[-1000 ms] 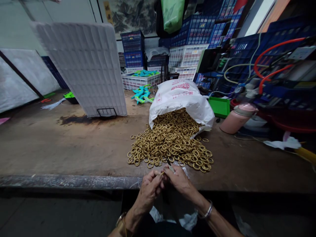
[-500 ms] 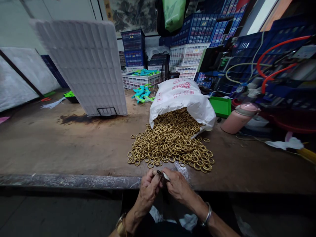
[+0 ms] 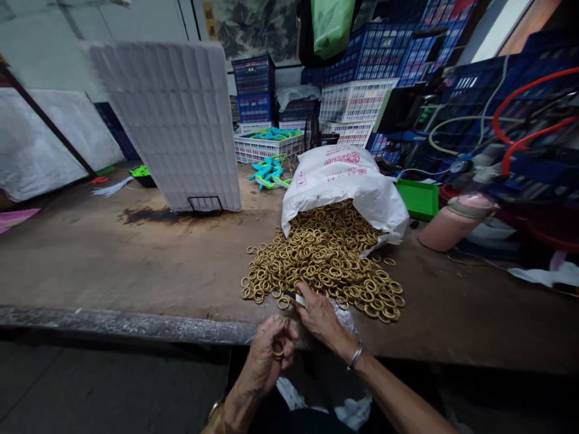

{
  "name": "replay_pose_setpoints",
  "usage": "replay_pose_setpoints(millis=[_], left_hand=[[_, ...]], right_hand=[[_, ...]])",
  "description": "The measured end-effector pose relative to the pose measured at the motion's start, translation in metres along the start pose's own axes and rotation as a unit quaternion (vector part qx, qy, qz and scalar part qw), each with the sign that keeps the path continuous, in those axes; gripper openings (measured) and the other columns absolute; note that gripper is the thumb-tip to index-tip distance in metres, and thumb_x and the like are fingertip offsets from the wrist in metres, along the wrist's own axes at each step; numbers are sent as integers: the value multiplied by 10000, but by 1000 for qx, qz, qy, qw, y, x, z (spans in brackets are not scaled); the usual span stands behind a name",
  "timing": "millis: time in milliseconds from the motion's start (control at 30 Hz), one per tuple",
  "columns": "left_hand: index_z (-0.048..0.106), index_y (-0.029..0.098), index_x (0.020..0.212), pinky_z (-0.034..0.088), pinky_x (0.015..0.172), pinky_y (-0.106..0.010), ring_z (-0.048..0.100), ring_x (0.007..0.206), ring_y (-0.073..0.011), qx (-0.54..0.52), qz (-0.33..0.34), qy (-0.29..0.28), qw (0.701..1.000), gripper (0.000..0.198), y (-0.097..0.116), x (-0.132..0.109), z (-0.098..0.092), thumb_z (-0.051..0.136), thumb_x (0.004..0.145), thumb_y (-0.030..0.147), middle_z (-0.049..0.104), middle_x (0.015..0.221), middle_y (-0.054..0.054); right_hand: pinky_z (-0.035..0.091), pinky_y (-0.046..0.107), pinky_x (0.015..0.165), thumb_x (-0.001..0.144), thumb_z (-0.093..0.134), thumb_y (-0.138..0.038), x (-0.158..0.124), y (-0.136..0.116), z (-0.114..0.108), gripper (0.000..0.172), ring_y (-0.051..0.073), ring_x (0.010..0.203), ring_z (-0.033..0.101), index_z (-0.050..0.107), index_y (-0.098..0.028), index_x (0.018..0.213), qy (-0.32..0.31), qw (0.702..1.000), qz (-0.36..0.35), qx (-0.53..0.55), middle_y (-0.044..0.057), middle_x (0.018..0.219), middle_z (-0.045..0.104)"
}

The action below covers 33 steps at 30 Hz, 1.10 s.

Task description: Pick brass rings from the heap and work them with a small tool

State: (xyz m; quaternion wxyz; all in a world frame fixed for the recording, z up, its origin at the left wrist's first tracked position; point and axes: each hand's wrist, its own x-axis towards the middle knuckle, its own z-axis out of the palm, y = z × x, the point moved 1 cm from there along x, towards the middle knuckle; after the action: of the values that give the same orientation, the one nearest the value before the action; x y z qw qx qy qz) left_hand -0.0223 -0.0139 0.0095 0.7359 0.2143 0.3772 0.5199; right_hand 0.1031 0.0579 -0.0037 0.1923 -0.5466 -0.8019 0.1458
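A heap of brass rings (image 3: 323, 262) spills from a white sack (image 3: 344, 181) lying on the brown workbench (image 3: 136, 271). My left hand (image 3: 269, 355) is curled at the bench's front edge, its fingers closed on a brass ring (image 3: 277, 352). My right hand (image 3: 319, 313) reaches forward to the near edge of the heap, pinching a small metal tool (image 3: 299, 299) whose tip touches the rings. A bangle sits on the right wrist, a watch on the left.
A white gridded panel (image 3: 174, 120) stands upright on a black stand at the left. Behind are stacked blue and white crates (image 3: 353, 90), turquoise parts (image 3: 269, 172), a green box (image 3: 420, 198), a pink flask (image 3: 455, 220) and red hoses at the right.
My hands were together over the bench edge working one piece; now they have parted. The right hand has gone forward to the heap and the left has dropped back with a ring.
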Motion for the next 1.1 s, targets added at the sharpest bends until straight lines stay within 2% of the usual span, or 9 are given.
replay_pose_setpoints(millis=[100,200,300,433,633,800,900,967,1100], left_hand=[[469,193,837,250,321,-153,405,376,-54,-31,-6,-9,999,169,0,1,-4,520,748,328,562,633,17],[488,188,943,273,331,-161,416,384,-63,-59,-28,-21,998,224,0,2,-6,511,742,285,556,617,15],[529,146,840,295,358,-156,469,459,-68,-90,-51,-26,994,159,-2,5,-7,523,737,267,560,662,-9],[501,132,681,340,394,-156,536,570,-95,-90,-44,11,995,163,-2,9,-7,563,735,273,574,715,-33],[503,145,705,363,381,-156,509,525,-84,2,9,4,1000,198,2,18,-1,624,694,301,537,641,6],[557,166,863,330,345,-152,415,374,-50,186,88,22,978,206,1,27,4,579,723,315,498,526,52],[614,172,912,457,563,-211,570,594,-108,287,158,-30,944,199,2,27,8,522,763,267,632,731,-27],[641,184,930,446,759,-265,588,826,-163,339,206,-70,915,216,3,25,10,493,779,228,652,911,-57],[663,191,934,411,822,-301,576,881,-196,382,235,-102,888,232,5,19,9,490,779,202,661,939,-67]], right_hand=[[274,217,583,767,429,-172,3,-1,4,201,137,713,547,477,-208,959,-20,999,23,-28,22,796,611],[240,226,548,764,431,-167,4,-1,3,131,127,635,523,492,-207,872,-21,998,35,-42,10,725,597],[216,228,521,753,420,-144,5,1,1,133,112,562,477,503,-207,837,-11,999,45,-23,-9,651,566],[239,217,528,782,378,-172,6,8,1,149,104,532,419,513,-199,726,7,997,73,31,-16,588,513],[286,215,544,778,371,-240,0,12,-11,206,106,560,394,481,-188,612,23,986,59,157,-19,589,476],[301,198,495,743,419,-307,-12,6,-23,218,88,519,390,515,-175,598,-72,931,103,343,-37,542,466],[250,189,424,707,459,-316,-20,3,-24,218,61,438,331,489,-171,547,-139,888,153,411,-58,472,411],[189,187,379,699,466,-324,-24,2,-24,220,42,383,267,455,-175,537,-171,857,189,447,-77,440,356],[111,175,344,696,486,-347,-30,-2,-27,182,19,343,192,462,-177,634,-215,801,211,517,-95,472,362]])
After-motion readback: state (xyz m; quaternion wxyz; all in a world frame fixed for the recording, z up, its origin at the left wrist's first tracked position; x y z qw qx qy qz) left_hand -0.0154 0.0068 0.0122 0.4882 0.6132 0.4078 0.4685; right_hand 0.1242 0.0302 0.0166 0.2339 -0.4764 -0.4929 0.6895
